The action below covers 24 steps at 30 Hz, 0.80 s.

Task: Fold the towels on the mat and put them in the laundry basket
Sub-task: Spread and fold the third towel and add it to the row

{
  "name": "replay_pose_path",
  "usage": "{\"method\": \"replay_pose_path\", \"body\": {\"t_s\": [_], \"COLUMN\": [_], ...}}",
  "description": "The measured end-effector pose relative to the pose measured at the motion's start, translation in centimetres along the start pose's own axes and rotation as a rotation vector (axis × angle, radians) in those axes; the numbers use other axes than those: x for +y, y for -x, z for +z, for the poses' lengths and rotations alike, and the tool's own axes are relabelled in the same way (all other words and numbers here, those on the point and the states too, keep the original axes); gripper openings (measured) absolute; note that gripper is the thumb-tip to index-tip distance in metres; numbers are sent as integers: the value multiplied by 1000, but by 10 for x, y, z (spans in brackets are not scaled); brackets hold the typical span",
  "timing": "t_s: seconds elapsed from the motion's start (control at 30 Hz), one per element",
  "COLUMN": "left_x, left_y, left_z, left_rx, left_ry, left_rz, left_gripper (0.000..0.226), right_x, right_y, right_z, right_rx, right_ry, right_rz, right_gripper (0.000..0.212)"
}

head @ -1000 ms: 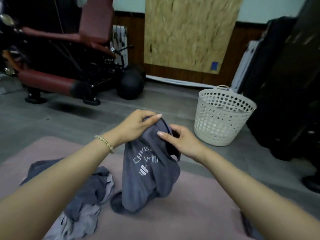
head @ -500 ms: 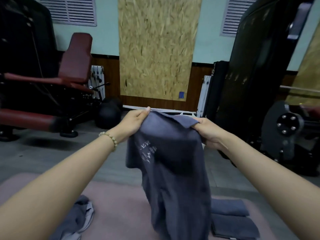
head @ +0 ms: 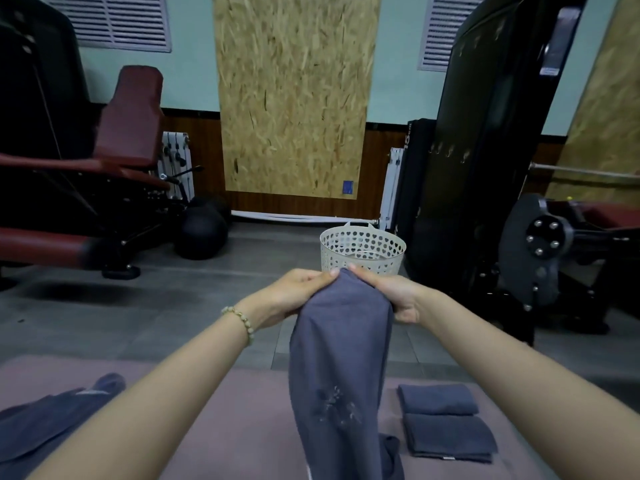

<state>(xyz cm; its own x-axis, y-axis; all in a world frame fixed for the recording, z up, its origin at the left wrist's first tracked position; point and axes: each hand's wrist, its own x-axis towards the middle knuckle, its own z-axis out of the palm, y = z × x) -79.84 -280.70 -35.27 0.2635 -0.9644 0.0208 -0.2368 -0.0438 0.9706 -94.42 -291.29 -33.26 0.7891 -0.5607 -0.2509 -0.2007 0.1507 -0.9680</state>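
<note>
We see a long grey-blue cloth towel (head: 339, 358) hanging in the middle of the view, held up by its top edge with both hands close together. The left hand (head: 294, 292) pinches the top edge from one side and the right hand (head: 388, 296) grips it from the other, their fingertips almost meeting over the cloth. A beaded bracelet (head: 242, 322) sits on the left wrist. The towel drops straight down to the dusty-pink floor mat (head: 242, 427), where its lower end bunches.

On the mat's right part lie two folded grey-blue towels (head: 436, 398), one just behind the other. At the left edge lies a loose heap of grey-blue towels (head: 41, 420).

Beyond the hands, off the mat on the grey floor, stands the white perforated plastic laundry basket (head: 362, 249) — upright, just behind the towel's top edge in our view.
</note>
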Motion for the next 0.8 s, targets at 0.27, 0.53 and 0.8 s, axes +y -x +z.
{"method": "replay_pose_path", "body": {"t_s": [0.27, 0.53, 0.8], "left_x": [-13, -51, -87], "left_y": [-11, -17, -6], "left_z": [2, -100, -68], "left_rx": [107, 945, 616], "left_ry": [219, 373, -501], "left_rz": [67, 37, 48], "left_gripper": [25, 32, 34], "right_x": [34, 102, 81], "right_y": [-13, -15, -31], "right_z": [8, -26, -1], "right_rx": [-167, -313, -205], "right_ry": [275, 595, 301], "right_rz": [-36, 174, -111], "right_gripper": [87, 37, 20]}}
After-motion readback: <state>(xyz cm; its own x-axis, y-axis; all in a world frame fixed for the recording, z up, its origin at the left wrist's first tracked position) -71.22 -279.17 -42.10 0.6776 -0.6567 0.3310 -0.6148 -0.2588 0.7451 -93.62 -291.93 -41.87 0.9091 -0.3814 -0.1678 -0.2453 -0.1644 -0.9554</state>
